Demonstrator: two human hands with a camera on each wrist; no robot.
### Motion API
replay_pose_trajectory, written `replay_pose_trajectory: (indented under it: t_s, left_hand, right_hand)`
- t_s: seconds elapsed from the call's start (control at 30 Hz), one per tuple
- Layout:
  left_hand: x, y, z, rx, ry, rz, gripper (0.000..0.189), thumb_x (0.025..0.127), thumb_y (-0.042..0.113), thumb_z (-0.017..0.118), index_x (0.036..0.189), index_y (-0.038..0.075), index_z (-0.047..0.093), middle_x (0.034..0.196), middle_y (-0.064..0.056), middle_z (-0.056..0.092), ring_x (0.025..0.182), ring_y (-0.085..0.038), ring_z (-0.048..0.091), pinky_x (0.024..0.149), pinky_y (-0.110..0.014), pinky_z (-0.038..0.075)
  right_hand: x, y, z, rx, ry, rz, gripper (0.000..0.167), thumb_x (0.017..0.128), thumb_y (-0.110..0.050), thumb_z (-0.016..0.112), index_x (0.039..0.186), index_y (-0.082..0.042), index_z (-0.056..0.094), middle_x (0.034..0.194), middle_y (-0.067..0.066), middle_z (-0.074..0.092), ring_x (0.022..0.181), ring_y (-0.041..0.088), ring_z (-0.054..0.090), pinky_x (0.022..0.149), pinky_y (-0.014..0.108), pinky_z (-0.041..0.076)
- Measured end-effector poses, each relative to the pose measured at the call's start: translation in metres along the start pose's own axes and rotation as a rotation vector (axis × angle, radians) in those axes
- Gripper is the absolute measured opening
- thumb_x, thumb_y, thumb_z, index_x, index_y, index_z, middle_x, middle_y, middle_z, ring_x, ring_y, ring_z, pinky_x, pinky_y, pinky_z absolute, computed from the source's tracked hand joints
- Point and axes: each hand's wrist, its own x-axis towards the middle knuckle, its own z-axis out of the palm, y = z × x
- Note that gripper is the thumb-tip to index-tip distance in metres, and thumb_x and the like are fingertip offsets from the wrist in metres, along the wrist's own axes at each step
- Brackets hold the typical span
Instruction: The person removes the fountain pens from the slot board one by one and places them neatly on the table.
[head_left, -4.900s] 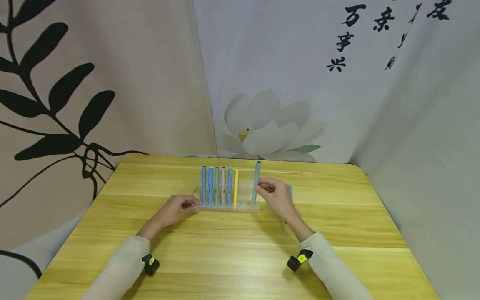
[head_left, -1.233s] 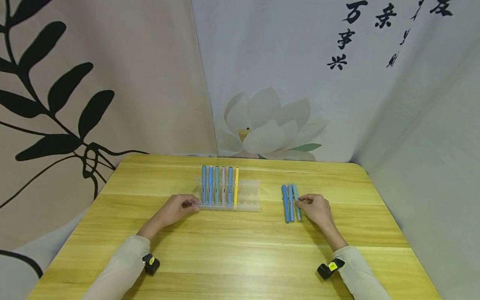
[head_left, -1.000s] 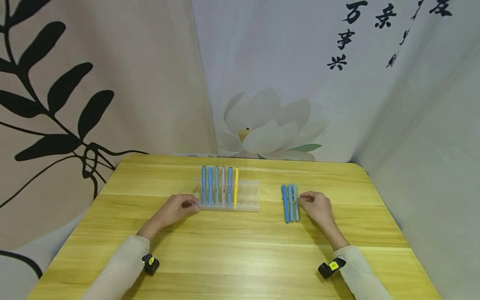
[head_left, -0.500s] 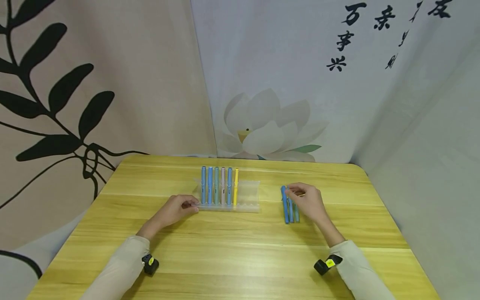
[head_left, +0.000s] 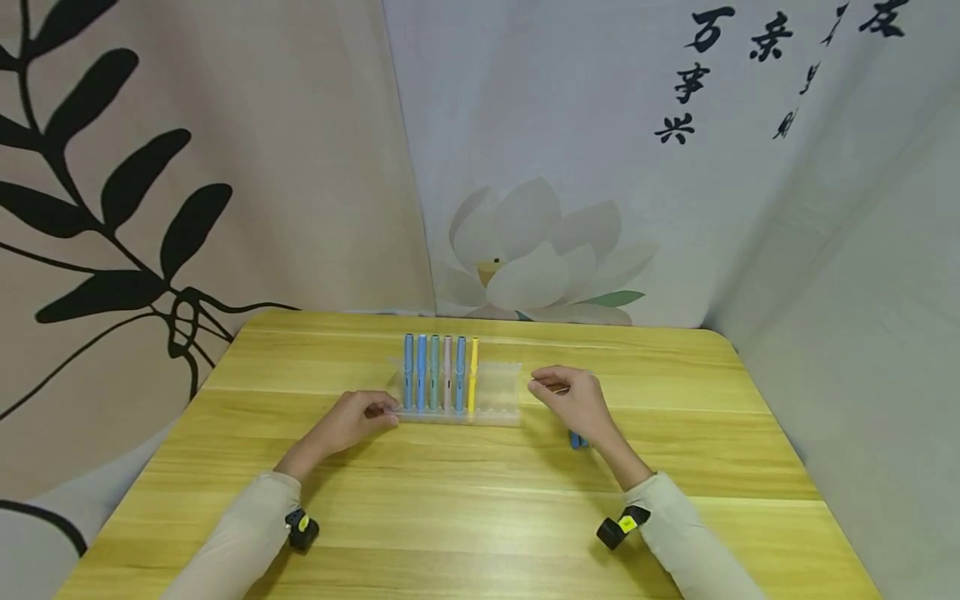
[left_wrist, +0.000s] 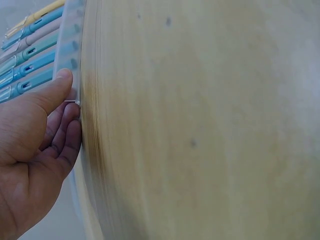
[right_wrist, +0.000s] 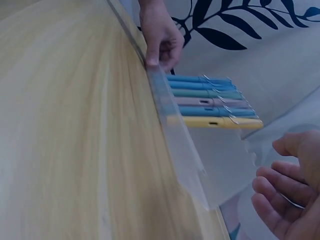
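Observation:
A clear plastic pen rack [head_left: 498, 387] stands on the table with several capped pens upright in its left part: blue, green, pinkish-grey and, rightmost, a yellow pen [head_left: 473, 375]. My left hand [head_left: 356, 421] pinches the rack's lower left corner, thumb on top of the ledge and fingers curled at its end, as the left wrist view shows. My right hand [head_left: 573, 404] hovers just off the rack's right end, its fingers loosely bent and nothing between them in the right wrist view. Below that hand, the lower ends of blue pens [head_left: 577, 440] show; the rest is hidden.
The wooden table [head_left: 465, 517] runs up to a curtain [head_left: 525, 125] at the back, printed with a lotus and dark characters. A second curtain [head_left: 315, 167] with black leaves hangs at the left.
My right hand has laid a green pen from the rack's right end beside two blue pens, let go, and moved back left towards the rack. The left hand has stayed put.

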Motion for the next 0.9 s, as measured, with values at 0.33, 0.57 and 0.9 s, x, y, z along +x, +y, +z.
replay_pose_trajectory:
  t_s: [0.33,0.57,0.9]
  left_hand:
    - [0.001,0.000,0.000,0.010,-0.004,0.014,0.015,0.097,0.017,0.072,0.110,0.010,0.075,0.101,0.002,0.073,0.089,-0.010,0.066,0.082,-0.031,0.057]
    - [0.000,0.001,0.000,0.012,-0.006,-0.001,0.015,0.097,0.019,0.072,0.110,0.012,0.075,0.101,0.004,0.073,0.090,-0.010,0.066,0.083,-0.031,0.057]
    - [0.000,0.002,0.000,0.018,0.004,-0.016,0.015,0.097,0.018,0.073,0.110,0.012,0.076,0.102,0.003,0.073,0.091,-0.011,0.066,0.083,-0.031,0.057]
  right_hand:
    - [0.006,-0.005,0.034,0.025,-0.052,0.005,0.029,0.096,-0.030,0.074,0.115,-0.008,0.077,0.101,-0.003,0.078,0.089,0.014,0.071,0.077,0.034,0.059]
    - [0.013,-0.012,0.050,0.057,-0.101,0.023,0.031,0.096,-0.028,0.075,0.118,-0.007,0.076,0.105,-0.002,0.077,0.092,0.016,0.070,0.078,0.036,0.059]
    - [0.026,-0.011,0.073,0.069,-0.083,-0.018,0.026,0.097,-0.024,0.073,0.117,-0.008,0.076,0.107,0.003,0.077,0.092,0.017,0.072,0.080,0.033,0.060]
